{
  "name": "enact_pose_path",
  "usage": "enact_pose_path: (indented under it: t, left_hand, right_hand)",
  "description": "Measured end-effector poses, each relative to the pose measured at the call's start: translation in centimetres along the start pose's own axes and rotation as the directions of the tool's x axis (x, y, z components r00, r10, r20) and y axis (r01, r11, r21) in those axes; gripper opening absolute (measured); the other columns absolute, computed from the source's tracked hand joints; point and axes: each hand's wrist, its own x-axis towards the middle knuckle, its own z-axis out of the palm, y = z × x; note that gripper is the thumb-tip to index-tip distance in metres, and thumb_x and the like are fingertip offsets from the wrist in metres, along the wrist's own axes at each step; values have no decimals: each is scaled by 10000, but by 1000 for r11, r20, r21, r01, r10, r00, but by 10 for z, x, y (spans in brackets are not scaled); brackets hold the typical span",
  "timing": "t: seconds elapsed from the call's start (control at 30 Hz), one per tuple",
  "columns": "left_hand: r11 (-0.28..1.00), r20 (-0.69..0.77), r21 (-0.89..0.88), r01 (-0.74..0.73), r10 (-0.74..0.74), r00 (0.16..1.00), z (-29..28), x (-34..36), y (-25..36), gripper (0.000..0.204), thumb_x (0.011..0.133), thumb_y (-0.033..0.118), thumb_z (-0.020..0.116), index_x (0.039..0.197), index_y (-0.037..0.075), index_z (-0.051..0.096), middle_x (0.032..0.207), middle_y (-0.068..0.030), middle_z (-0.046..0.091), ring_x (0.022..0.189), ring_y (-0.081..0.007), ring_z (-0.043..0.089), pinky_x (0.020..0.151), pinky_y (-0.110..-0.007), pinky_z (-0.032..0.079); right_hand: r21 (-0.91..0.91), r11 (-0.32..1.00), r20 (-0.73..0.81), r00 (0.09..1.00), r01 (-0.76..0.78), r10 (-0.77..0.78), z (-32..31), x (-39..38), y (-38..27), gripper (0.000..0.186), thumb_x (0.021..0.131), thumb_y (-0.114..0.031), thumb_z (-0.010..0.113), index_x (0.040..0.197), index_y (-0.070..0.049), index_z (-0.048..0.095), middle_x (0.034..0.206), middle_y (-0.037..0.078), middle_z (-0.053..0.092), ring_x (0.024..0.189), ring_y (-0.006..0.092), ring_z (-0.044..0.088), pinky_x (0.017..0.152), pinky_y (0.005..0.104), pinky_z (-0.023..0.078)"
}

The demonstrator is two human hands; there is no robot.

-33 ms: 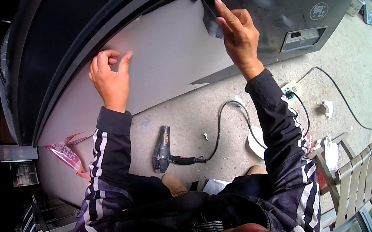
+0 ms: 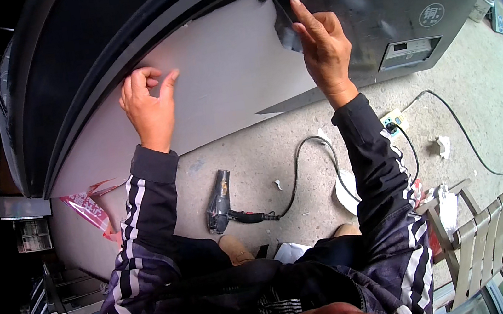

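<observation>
A long dark chest freezer (image 2: 367, 21) stretches across the top of the view. Much of its front is a bare pale grey panel (image 2: 219, 59), bordered by dark film (image 2: 287, 28) with a ragged, lifted edge. My right hand (image 2: 326, 45) is at that edge, the index finger reaching along the film and the other fingers curled. It seems to grip the flap, though the contact is partly hidden. Against the pale panel, below the freezer's rim, rests my left hand (image 2: 150, 100). Its fingers are loosely bent, the thumb stands apart, and it holds nothing.
A black heat gun (image 2: 223, 205) lies on the concrete floor, its cord running right toward a power strip (image 2: 393, 121). Torn red-and-white film (image 2: 90, 210) hangs at the panel's lower left. A slatted folding chair (image 2: 487, 234) stands at lower right; a white round object (image 2: 346, 192) is beside my right sleeve.
</observation>
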Motion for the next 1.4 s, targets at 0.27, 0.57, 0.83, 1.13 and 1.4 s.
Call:
enact_pose_path:
  t: [0.27,0.57,0.83,1.13,1.4]
  left_hand:
    - [1000,3,-2,2,-2,1000,2,0,-1,303,804,319,817,920,125,616,830,0,560,844,-202,558,857,-376,398]
    - [1000,-1,1,-16,16,1000,2,-1,-3,302,808,315,812,918,123,608,828,-2,566,839,-209,563,841,-379,400]
    - [939,-4,-203,-277,282,959,-10,11,36,390,809,371,807,1119,167,689,1011,11,679,924,-186,610,880,-358,403]
    - [875,-80,-164,-456,449,890,-1,38,82,170,814,280,813,947,186,765,855,57,715,888,-153,612,856,-336,391]
    - [951,-202,10,-308,304,931,6,52,91,191,804,355,828,905,208,761,830,90,707,933,-142,564,909,-362,333]
  right_hand:
    - [1,1000,4,1000,6,-6,2,-1,4,599,856,-93,759,1360,-384,618,794,-25,559,648,126,571,582,292,552]
    - [-16,1000,14,1000,18,-18,1,3,-7,585,833,-62,761,1317,-373,658,787,-22,571,654,132,578,568,288,538]
    - [91,948,64,948,305,-311,-9,11,-18,191,761,-151,804,937,-138,734,810,-9,675,695,164,635,602,290,500]
    - [246,956,45,984,159,-175,-23,35,-29,173,758,-144,830,875,-106,709,813,20,654,710,206,647,624,305,509]
    - [372,890,117,964,-264,237,-13,48,-29,232,810,-226,837,871,-42,708,810,34,676,700,131,689,633,248,533]
